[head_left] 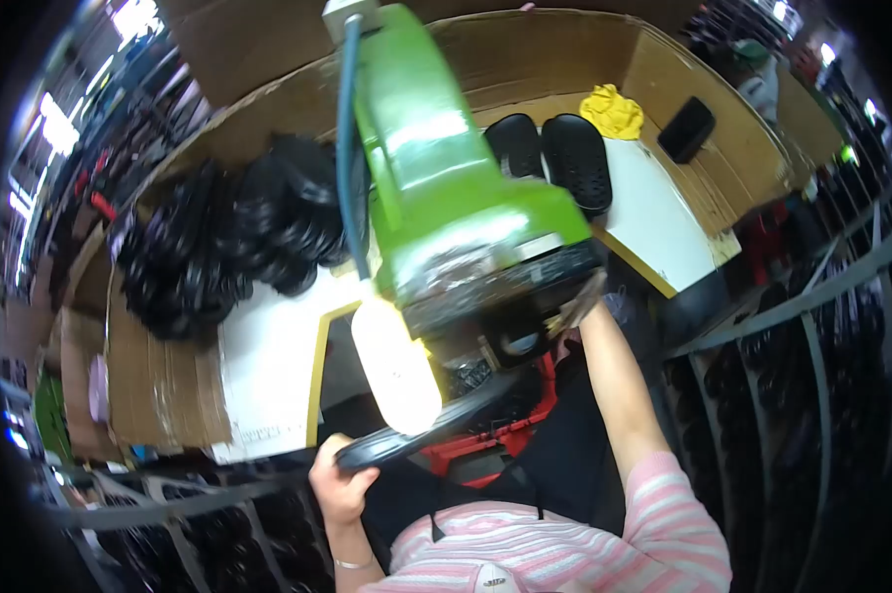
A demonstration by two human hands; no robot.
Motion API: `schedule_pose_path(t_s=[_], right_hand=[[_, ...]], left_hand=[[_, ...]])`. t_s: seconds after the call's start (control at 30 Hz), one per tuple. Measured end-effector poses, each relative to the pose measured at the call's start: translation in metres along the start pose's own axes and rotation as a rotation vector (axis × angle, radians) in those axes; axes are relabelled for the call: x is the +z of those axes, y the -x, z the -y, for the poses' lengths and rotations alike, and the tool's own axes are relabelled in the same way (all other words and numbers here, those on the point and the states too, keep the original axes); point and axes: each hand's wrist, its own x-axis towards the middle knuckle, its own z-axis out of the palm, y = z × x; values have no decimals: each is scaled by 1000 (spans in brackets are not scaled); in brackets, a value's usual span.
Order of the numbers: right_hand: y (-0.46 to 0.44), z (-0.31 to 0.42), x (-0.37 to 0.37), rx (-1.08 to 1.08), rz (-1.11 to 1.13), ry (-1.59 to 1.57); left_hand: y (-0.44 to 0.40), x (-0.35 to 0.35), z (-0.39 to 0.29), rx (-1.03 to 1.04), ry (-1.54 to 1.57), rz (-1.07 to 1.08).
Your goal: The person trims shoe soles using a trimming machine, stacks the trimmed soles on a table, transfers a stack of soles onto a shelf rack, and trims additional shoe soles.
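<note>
A long black piece [377, 450], like a shoe sole, is held at its left end by my left hand [339, 484], whose fingers are wrapped round it. Its other end reaches under the head of a green machine [436, 158]. A bright white lamp [394, 361] glows in front of that end. My right forearm reaches up to the right side of the machine head, where my right hand [582, 301] is mostly hidden and blurred; its fingers cannot be made out.
Black shoe parts [268, 217] are heaped on the white table [268, 366] at left. Two black slippers [576, 158], a yellow cloth [612, 112] and a black block [686, 129] lie at right. Cardboard walls [545, 49] surround the table. Metal racks [792, 316] stand at the sides.
</note>
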Motion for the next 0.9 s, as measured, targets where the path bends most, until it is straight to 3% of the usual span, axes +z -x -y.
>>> schedule_pose_path(t_s=[0.03,0.1,0.17,0.2,0.27,0.43,0.53,0.7,0.9], right_hand=[[3,0,-3,-46,-18,181],[-12,11,-13,71,21,251],[-32,22,-18,191,118,158],[-45,39,-26,291,259,423],[-61,32,-16,308,278,449],[-63,40,-25,424,305,157],[-57,33,-13,311,200,243],[-53,33,-7,305,225,307],[-11,26,-20,124,138,265]], left_hand=[[-4,13,4,-45,99,60],[-11,35,12,-107,246,142],[-18,50,15,-92,289,171],[-18,50,16,-69,266,215],[-20,51,16,-87,235,167],[-19,40,19,-43,241,50],[-17,27,28,-67,257,57],[-19,26,34,-39,265,27],[-23,52,23,-73,417,96]])
